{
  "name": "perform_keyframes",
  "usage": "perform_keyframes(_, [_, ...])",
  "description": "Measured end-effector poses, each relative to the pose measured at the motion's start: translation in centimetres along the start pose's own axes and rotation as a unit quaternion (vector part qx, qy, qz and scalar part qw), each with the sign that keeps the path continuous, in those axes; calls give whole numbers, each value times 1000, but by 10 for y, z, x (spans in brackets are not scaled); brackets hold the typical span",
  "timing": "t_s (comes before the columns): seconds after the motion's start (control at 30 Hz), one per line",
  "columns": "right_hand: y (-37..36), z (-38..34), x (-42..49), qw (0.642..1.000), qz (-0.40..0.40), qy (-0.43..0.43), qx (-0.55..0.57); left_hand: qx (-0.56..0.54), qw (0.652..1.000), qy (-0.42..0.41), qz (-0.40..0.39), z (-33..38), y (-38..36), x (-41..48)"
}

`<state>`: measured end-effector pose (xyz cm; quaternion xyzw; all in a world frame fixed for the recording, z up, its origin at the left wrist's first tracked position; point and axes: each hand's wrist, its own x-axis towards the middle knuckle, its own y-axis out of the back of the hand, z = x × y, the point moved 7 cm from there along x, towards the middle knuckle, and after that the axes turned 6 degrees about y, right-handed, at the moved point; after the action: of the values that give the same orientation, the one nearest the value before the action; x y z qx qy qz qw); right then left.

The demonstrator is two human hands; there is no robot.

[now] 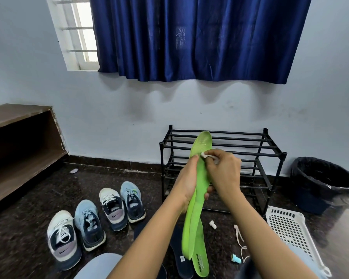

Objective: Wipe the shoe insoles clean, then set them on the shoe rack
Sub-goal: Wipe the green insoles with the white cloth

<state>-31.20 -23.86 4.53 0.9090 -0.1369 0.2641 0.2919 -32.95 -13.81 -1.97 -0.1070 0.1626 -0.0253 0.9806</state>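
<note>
My left hand (186, 183) grips a bright green insole (199, 178) around its middle and holds it upright in front of the black metal shoe rack (270, 156). My right hand (222, 170) pinches a small white wipe (206, 155) against the insole's upper part. A second green insole (200, 262) lies on the dark floor below, next to dark navy insoles (179, 256). The rack's shelves hold nothing.
Two pairs of sneakers (95, 218) stand on the floor at left. A white perforated basket (290, 228) and a black-lined bin (322, 184) sit at right. A small teal-capped bottle (236, 258), a white cap (212, 224) and a cord lie nearby. A wooden shelf (22, 150) stands far left.
</note>
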Motion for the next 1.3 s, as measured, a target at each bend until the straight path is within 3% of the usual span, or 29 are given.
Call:
perform_keyframes(0.1, [3,2,1,1000,-1,16,-23,-11,1000,8,-22,1,0,-1])
perform_keyframes(0.27, [-16,-8,-18,994,-84,55,-52,-5,1000,8,12,9,19,-2])
perform_keyframes(0.4, [-17,3,-13,996,-84,15,-27,-15,1000,16,8,1,14,1])
perform_keyframes(0.6, [1,19,3,999,3,-41,-8,-48,997,26,-58,-4,-4,-7])
perform_keyframes(0.8, [-18,2,-16,995,-88,30,-18,-41,998,6,-37,11,10,-4])
perform_keyframes(0.87, [-20,6,-13,995,-101,18,-10,-40,999,12,-27,6,9,-1])
perform_keyframes(1.07, [-1,18,2,1000,-18,-23,-1,-58,996,33,-63,-5,-4,-5])
perform_keyframes(1.3, [-20,17,-16,993,-94,-41,55,-47,998,25,-32,3,5,-3])
